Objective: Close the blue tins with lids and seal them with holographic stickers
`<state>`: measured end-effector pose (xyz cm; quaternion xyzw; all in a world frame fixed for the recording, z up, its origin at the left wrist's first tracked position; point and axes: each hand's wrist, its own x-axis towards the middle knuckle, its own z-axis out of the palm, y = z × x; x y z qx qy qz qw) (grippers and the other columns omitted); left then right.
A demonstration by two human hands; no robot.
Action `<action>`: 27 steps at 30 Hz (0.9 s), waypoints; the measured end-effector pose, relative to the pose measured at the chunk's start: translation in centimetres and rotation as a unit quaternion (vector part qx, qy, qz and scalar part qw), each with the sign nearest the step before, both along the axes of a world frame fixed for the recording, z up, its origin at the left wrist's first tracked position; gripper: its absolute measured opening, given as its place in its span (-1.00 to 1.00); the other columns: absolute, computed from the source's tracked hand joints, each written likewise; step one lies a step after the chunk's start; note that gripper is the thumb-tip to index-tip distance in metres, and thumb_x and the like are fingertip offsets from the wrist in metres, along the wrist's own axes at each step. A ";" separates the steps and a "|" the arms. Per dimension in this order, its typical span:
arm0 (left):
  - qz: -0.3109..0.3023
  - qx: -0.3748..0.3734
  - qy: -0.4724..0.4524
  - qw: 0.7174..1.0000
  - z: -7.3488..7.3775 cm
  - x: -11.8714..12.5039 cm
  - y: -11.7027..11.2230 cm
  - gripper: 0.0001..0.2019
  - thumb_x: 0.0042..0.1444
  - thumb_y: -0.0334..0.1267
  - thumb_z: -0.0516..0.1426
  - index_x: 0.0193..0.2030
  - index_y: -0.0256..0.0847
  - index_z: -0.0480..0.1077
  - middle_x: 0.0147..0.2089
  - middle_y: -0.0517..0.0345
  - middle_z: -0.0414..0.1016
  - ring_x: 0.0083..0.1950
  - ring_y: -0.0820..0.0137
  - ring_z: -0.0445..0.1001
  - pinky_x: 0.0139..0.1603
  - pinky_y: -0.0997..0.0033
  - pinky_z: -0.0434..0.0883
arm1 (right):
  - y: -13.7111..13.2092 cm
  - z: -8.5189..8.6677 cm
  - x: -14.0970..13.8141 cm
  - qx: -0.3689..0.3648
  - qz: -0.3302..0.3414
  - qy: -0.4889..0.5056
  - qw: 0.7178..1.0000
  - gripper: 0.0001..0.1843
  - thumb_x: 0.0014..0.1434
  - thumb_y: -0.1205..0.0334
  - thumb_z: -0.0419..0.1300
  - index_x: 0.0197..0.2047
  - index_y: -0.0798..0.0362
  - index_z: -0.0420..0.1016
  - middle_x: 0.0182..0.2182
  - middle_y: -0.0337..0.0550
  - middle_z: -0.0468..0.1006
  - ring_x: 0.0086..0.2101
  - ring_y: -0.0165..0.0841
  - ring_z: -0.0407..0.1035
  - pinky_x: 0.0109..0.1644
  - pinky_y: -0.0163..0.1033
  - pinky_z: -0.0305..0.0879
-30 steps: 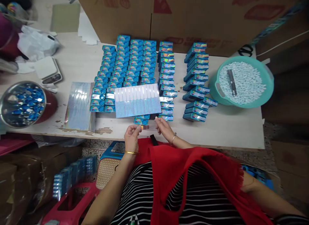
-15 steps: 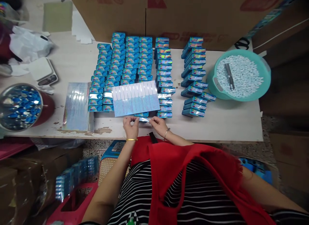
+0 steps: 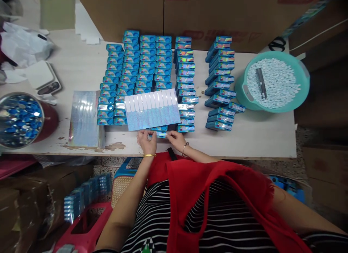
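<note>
My left hand (image 3: 146, 141) and my right hand (image 3: 176, 140) pinch the two ends of a holographic sticker strip (image 3: 160, 134) and press it onto a small blue tin at the table's front edge. Just behind it lies a sticker sheet (image 3: 152, 110) with white tabs along its top, resting on rows of blue tins (image 3: 141, 68). Both hands have their fingers closed on the strip.
More blue tins stand in stacks (image 3: 220, 86) to the right. A teal basin (image 3: 272, 84) of white tablets sits far right. A metal bowl (image 3: 20, 119) of blue lids, a scale (image 3: 43, 79) and a holographic sheet (image 3: 85, 119) lie left. Cardboard boxes (image 3: 190, 13) stand behind.
Both hands have moved forward from the table's edge, bringing the strip down onto the nearest tin under the sticker sheet.
</note>
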<state>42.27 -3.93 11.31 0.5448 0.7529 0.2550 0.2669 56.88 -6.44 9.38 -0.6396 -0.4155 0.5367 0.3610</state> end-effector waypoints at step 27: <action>-0.317 0.197 0.116 0.921 3.6 3.0 2.9 -0.39 0.11 0.03 0.15 0.25 -0.22 0.22 0.22 -0.24 0.29 0.29 0.02 0.21 0.26 -0.04 0.15 | 8.6 5.7 9.8 0.129 0.031 -0.284 0.949 -0.62 0.27 -0.01 0.02 -0.13 0.08 0.51 -0.25 0.02 0.55 -0.20 -0.19 0.41 -0.10 -0.15 0.32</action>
